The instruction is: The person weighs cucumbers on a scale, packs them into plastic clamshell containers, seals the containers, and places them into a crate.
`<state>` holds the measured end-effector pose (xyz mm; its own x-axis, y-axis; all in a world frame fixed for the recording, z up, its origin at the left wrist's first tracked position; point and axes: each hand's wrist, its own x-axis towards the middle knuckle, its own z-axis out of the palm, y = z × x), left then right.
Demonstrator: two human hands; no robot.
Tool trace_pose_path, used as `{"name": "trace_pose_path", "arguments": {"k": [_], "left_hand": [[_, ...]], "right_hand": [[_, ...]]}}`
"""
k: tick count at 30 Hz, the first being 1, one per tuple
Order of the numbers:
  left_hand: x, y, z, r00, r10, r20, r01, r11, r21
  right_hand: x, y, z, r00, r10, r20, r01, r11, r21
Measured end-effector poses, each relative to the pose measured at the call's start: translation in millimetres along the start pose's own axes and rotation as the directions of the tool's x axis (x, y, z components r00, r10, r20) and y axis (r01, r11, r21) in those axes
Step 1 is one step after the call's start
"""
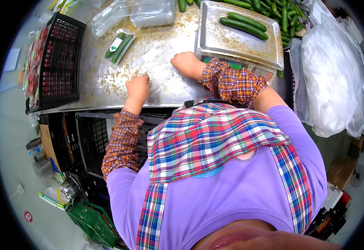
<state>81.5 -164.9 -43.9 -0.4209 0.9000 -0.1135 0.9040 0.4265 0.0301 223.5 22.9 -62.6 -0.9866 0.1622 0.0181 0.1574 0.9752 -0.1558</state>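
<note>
Between my two hands a clear plastic container [160, 66] lies on the metal table [94, 83]. My left hand [138, 88] is at its lower left side with the fingers curled; what they hold, if anything, is hidden. At the container's right side is my right hand [186, 64], also closed, its fingertips out of sight. A packed tray of cucumbers [119, 46] with a white and green label rests to the upper left. Two loose cucumbers [244, 27] lie on a metal tray [240, 52] that sits on a scale [259, 71] to the right.
Stacked clear containers [152, 14] stand at the back. A black crate [61, 62] of red packs is at the left edge. More cucumbers [284, 16] are piled at the back right, beside a large bag of white plastic [334, 75]. A green crate [92, 223] is low on the left.
</note>
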Motion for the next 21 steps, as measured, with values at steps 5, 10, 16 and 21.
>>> {"name": "trace_pose_path", "arguments": {"k": [5,10,16,21], "left_hand": [[-1.8,3.9,-3.6,0.999,-0.043,-0.02,0.045,0.984,0.172],[0.5,5.8,5.6,0.998,-0.029,-0.047,0.035,0.99,0.134],[23.5,27.5,-5.0,0.99,-0.023,-0.136,-0.057,0.828,-0.557],[47.3,47.8,27.5,0.999,-0.016,0.047,0.042,0.782,-0.622]], "right_hand": [[3.6,0.7,-8.6,0.999,0.007,0.051,-0.006,1.0,-0.022],[1.9,3.4,0.5,0.999,0.038,0.027,-0.039,0.998,0.042],[8.0,-9.5,-19.2,0.997,0.04,0.069,-0.045,0.997,0.07],[8.0,-1.1,-8.9,0.994,0.056,0.099,-0.072,0.983,0.169]]}}
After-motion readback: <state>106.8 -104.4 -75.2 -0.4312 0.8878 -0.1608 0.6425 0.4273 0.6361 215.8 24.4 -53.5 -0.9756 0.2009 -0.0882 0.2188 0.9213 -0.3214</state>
